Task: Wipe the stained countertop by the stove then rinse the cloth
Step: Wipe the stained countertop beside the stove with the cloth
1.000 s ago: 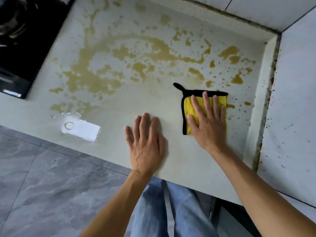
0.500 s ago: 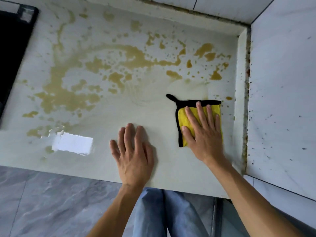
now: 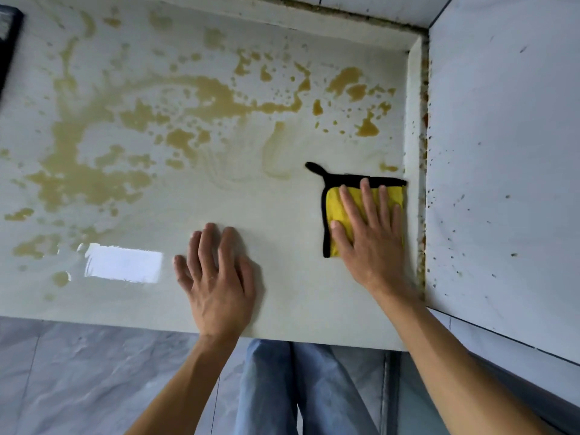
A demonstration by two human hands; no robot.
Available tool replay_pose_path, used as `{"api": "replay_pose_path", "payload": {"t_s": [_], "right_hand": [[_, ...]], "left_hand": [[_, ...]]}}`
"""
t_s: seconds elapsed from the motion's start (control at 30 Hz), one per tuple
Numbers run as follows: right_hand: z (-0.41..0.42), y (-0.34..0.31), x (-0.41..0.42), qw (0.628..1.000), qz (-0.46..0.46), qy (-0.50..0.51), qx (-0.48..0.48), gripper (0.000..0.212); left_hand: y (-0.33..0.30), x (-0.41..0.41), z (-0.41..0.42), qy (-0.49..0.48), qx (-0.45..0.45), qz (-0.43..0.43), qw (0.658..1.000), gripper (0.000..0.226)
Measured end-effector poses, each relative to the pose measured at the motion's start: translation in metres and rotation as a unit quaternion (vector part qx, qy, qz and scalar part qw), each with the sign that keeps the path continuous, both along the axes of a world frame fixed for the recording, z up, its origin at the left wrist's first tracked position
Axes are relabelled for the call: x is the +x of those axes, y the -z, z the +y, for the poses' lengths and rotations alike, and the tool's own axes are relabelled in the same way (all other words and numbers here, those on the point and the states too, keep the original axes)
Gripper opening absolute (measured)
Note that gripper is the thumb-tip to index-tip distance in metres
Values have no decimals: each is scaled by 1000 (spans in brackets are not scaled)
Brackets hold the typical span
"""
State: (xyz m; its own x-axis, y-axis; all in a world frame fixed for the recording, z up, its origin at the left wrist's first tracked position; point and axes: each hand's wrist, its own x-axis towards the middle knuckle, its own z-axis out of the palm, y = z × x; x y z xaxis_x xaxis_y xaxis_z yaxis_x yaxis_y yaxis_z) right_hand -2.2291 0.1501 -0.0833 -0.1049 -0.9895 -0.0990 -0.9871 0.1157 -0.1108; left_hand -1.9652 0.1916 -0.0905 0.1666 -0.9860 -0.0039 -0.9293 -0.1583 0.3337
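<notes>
A pale, glossy tabletop (image 3: 282,277) is seen spread with yellowish-brown stains (image 3: 201,98), which run in broad smears across its left and middle parts and break into scattered drops toward the far right corner. A faint swirled smear is visible just left of the cloth. A bare band is left along the near edge. A yellow cloth (image 3: 337,208) with black edging and a small black loop at its far left corner is laid flat, folded, near the tabletop's right edge, against the raised lip.
</notes>
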Motion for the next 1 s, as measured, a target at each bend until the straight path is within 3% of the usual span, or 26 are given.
{"api": "replay_pose_path", "payload": {"t_s": [0.23,0.33,0.5,0.63,0.77,1.0], "right_hand": [[-69,-3,17,992,-19,124,-7,64],[-82,-2,34,996,-36,82,-9,65],[-3,3,29,996,-33,-79,-13,67],[-10,3,-8,1000,-7,-16,5,66],[-65,3,20,996,-22,90,-6,67],[-53,-1,90,993,-27,-112,-17,67]], "left_hand": [[2,-3,-1,-9,-10,0,1000,55],[3,-2,-1,-7,-9,-2,1000,55],[0,-1,-1,-1,-8,-1,1000,55],[-4,-4,-2,-8,6,2,1000,55],[-9,-6,-2,-13,19,4,1000,55],[-12,-4,-3,-6,39,-5,999,55]]}}
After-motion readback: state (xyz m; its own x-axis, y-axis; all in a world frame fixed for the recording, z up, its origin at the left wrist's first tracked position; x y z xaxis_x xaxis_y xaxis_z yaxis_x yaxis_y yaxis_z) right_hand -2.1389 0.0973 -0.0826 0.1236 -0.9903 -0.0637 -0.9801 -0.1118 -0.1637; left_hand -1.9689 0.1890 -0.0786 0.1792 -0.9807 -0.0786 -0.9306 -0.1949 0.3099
